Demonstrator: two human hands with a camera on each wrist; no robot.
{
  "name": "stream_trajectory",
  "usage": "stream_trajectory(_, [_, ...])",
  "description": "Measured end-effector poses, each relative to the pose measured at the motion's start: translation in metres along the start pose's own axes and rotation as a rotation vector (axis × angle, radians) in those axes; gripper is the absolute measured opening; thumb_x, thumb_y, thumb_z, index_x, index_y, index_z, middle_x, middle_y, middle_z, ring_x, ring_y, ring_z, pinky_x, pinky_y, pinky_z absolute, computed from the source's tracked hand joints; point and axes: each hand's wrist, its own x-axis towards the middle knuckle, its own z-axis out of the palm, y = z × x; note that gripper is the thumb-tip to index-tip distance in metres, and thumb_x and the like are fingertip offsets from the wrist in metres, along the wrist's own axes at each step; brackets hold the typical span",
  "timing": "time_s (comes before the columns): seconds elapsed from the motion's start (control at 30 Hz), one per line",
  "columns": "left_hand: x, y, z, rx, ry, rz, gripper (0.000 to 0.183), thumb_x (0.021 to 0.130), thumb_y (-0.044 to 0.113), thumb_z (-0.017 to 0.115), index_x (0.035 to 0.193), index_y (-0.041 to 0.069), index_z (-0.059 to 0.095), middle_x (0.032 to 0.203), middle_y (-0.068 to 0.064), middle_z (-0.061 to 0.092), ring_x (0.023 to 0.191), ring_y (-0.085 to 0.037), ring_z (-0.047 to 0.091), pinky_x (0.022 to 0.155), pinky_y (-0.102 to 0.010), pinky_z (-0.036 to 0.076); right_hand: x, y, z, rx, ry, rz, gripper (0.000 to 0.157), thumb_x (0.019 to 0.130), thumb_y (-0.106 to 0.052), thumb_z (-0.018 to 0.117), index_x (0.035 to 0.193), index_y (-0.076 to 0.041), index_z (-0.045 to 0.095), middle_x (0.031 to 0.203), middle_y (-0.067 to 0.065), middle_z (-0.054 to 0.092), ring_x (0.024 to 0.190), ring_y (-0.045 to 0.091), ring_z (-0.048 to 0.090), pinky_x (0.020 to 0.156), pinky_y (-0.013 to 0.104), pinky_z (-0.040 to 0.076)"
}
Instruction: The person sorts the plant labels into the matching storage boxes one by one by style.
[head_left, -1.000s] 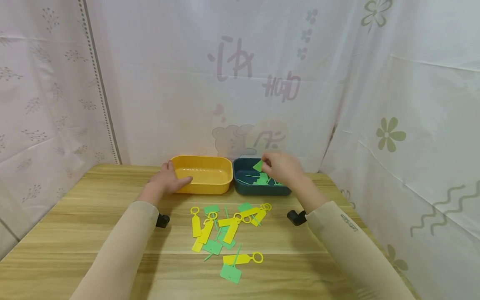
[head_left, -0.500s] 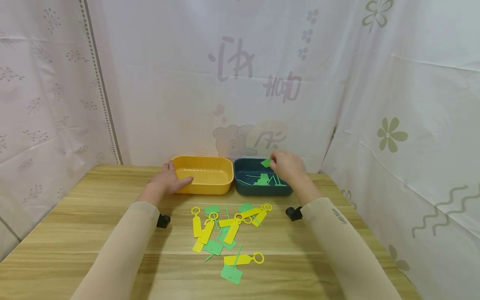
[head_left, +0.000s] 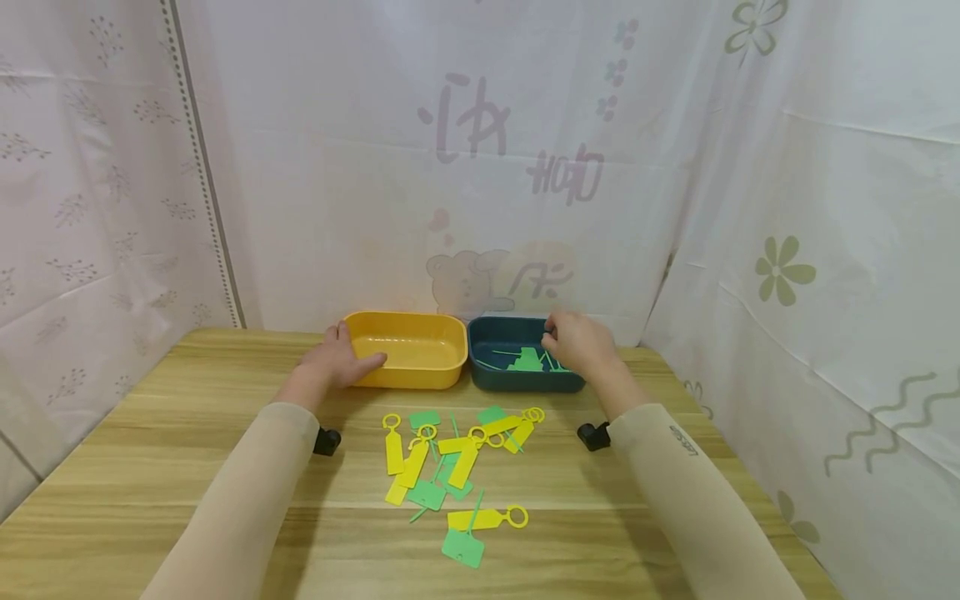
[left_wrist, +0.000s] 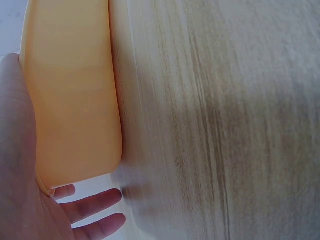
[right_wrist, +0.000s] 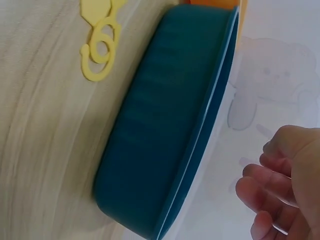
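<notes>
My left hand (head_left: 333,358) holds the left end of the yellow bin (head_left: 401,377). Its thumb lies over the front rim; in the left wrist view its other fingers extend past the outside of the bin's wall (left_wrist: 75,100). Above the right end of the dark teal bin (head_left: 517,381) is my right hand (head_left: 581,342). In the right wrist view its fingers (right_wrist: 267,182) are loosely curled, with nothing between them. Several green tags (head_left: 527,360) with thin stems lie inside the teal bin, partly hidden by the right hand.
Yellow ring-ended tags (head_left: 393,450) and green tags (head_left: 426,494) overlap on the wooden table (head_left: 187,467) before the bins. Nearest the front, a green tag (head_left: 462,547) crosses a yellow tag (head_left: 474,519). A curtain (head_left: 360,208) hangs behind.
The green tag that my right hand pinched over the teal bin has left its fingers. That hand has shifted slightly right and lower. The left hand stays on the yellow bin.
</notes>
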Motion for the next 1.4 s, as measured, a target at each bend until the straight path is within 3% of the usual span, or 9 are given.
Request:
stream_trajectory(0.2, [-0.001,0.000,0.000,-0.017,-0.002,-0.001,0.128,0.101,0.084,0.040,0.169,-0.014,-0.006,0.179,-0.037,0.002,0.153,-0.065,0.037,0.123,-0.075,0.036,-0.010,-0.009,0.003,-0.008,-0.012,-0.056,0.032,0.107,-0.030,0.065,0.130,-0.010,0.074,0.113,0.005,0.081,0.096,0.024,0.075,0.085,0.047,0.063])
stream_trajectory(0.43, [-0.003,-0.001,0.001,-0.026,0.004,-0.005,0.127,0.101,0.083,0.041,0.169,-0.014,-0.006,0.179,-0.038,0.001,0.154,-0.066,0.034,0.125,-0.077,0.032,-0.030,-0.037,0.006,0.005,-0.065,-0.133,0.033,0.107,-0.031,0.066,0.134,-0.014,0.074,0.123,0.004,0.079,0.104,0.023,0.075,0.080,0.041,0.062])
stream_trajectory(0.63, [-0.004,0.001,0.000,-0.013,-0.001,-0.002,0.128,0.101,0.085,0.040,0.169,-0.014,-0.006,0.179,-0.038,0.001,0.152,-0.067,0.037,0.123,-0.077,0.035,-0.053,-0.063,0.015,0.000,-0.100,-0.285,0.027,0.104,-0.033,0.073,0.127,-0.018,0.076,0.117,-0.002,0.079,0.097,0.016,0.074,0.078,0.037,0.062])
stream_trajectory(0.87, [-0.003,0.002,-0.001,-0.011,0.005,-0.001,0.125,0.102,0.081,0.040,0.169,-0.014,-0.005,0.179,-0.038,0.003,0.152,-0.067,0.037,0.122,-0.077,0.035,-0.089,-0.100,0.011,0.057,-0.270,-0.578,0.025,0.100,-0.026,0.078,0.124,-0.020,0.077,0.117,-0.003,0.076,0.100,0.017,0.073,0.088,0.036,0.061])
stream_trajectory(1.0, [-0.002,0.001,0.000,-0.010,0.004,0.000,0.126,0.102,0.082,0.040,0.169,-0.015,-0.005,0.178,-0.039,0.003,0.152,-0.067,0.036,0.123,-0.078,0.034,-0.109,-0.118,0.009,0.064,-0.353,-0.715,0.029,0.099,-0.025,0.078,0.128,-0.021,0.077,0.122,-0.006,0.075,0.103,0.011,0.074,0.084,0.026,0.059])
stream_trajectory(1.23, [-0.004,0.002,-0.001,-0.020,0.002,0.000,0.128,0.101,0.083,0.040,0.169,-0.015,-0.005,0.178,-0.039,0.003,0.153,-0.067,0.035,0.123,-0.077,0.034,-0.132,-0.137,0.011,0.027,-0.515,-0.810,0.034,0.098,-0.030,0.082,0.131,-0.032,0.074,0.127,-0.015,0.071,0.100,-0.001,0.064,0.087,0.018,0.053])
stream_trajectory(1.4, [-0.005,0.003,-0.001,-0.027,0.000,-0.003,0.127,0.102,0.083,0.041,0.169,-0.014,-0.006,0.179,-0.038,0.002,0.154,-0.067,0.034,0.124,-0.078,0.032,-0.146,-0.141,0.014,-0.010,-0.541,-0.873,0.040,0.093,-0.027,0.086,0.129,-0.040,0.074,0.121,-0.017,0.066,0.081,0.000,0.053,0.072,0.013,0.044])
